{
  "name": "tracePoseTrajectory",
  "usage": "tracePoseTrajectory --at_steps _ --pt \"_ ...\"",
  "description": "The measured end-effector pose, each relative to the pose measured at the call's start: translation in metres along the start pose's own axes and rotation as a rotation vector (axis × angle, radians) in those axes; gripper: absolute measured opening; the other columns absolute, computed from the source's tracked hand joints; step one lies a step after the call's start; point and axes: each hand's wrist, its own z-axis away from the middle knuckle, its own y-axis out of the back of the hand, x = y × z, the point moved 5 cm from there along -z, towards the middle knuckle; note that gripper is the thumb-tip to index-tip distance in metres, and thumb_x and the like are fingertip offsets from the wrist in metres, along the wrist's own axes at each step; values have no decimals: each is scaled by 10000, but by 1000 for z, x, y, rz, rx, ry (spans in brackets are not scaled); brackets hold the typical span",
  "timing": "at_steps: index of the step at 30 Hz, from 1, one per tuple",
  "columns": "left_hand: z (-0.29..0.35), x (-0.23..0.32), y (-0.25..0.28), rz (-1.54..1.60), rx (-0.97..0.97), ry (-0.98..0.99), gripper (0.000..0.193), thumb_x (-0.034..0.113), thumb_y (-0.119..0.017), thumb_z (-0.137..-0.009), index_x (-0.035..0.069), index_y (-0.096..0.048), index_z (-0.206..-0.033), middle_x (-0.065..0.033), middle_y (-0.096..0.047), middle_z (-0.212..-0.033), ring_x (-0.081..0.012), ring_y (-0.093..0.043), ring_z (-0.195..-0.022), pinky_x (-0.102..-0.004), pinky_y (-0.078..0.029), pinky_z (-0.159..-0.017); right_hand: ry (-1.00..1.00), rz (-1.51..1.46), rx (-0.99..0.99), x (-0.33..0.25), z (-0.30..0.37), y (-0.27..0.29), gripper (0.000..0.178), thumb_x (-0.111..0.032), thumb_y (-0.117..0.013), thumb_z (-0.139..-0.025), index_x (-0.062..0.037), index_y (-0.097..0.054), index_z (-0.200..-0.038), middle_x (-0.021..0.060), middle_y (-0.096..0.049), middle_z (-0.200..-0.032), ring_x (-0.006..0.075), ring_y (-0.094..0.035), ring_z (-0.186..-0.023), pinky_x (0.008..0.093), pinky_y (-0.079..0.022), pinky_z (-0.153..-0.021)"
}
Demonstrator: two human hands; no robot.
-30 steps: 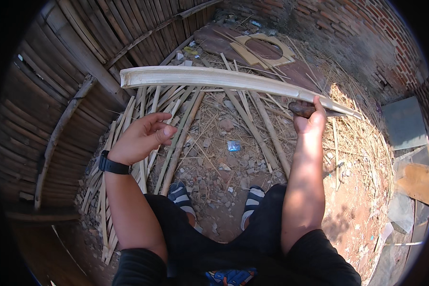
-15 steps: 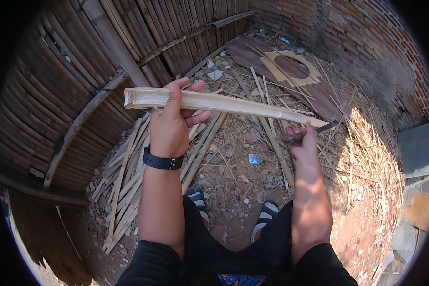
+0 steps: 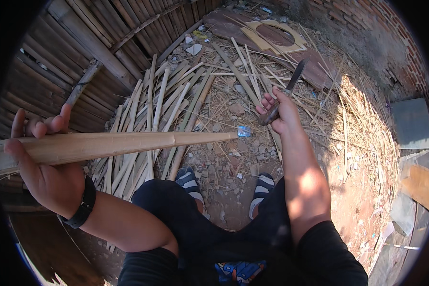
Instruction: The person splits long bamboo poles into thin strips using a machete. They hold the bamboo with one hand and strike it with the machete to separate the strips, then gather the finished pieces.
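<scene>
Daylight, v. contrasty. Direct sun on ground (image 3: 360, 195) & straw (image 3: 364, 126) betw. 3 and 4 o'clock, nr. washed out; dappled bright spots on right forearm (image 3: 310, 181) approx. 4. Slat wall (image 3: 81, 57) at 10 dim, brick wall (image 3: 348, 31) at 2 mostly shaded. Left hand (image 3: 57, 178) nr. 9 in shade. Black shirt (image 3: 190, 267) at 6 underexposed, little detail. Mid-frame fairly sharp. Fisheye: slats bow, corners black; pale strip's (image 3: 114, 144) 9 o'clock end fades into dk. rim.
</scene>
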Motion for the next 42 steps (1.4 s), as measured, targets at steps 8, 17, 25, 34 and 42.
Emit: tracePoseTrajectory --at_steps 8,17,25,34,42 --pt "-16 -22 17 510 -203 168 417 464 -733 -819 129 -496 -896 32 -423 -642 -77 -403 -546 -233 -328 -581 186 553 -126 5 35 -34 274 -288 -694 -900 -77 -537 -974 -4 -508 -651 98 -466 -466 278 -420 -439" --pt "-23 -32 38 689 -333 212 407 427 -814 -773 197 -480 -746 89 -401 -565 -52 -367 -474 -217 -302 -530 396 1066 -698 125 156 -90 438 -257 -702 -823 78 -570 -1072 226 -643 -774 350 -657 -713 434 -503 -682" --pt "-17 -41 50 732 -322 188 449 420 -860 -727 210 -463 -718 112 -388 -523 -38 -327 -419 -202 -280 -494 -272 1075 -359 175 83 -6 448 -188 -667 -790 77 -566 -1137 200 -638 -746 315 -644 -666 422 -509 -687" --pt "-19 -45 53 856 -462 200 450 408 -887 -692 221 -477 -682 113 -406 -495 -24 -355 -408 -205 -286 -474 -181 899 -570 175 89 -34 358 -113 -639 -801 24 -568 -1124 106 -605 -672 161 -575 -522 321 -474 -521" --pt "-24 -41 40 727 -354 198 439 427 -862 -718 204 -484 -715 97 -405 -533 -41 -365 -445 -208 -312 -499 588 919 -757 177 123 -61 316 -110 -643 -811 10 -564 -1092 84 -613 -708 151 -544 -475 303 -444 -456"
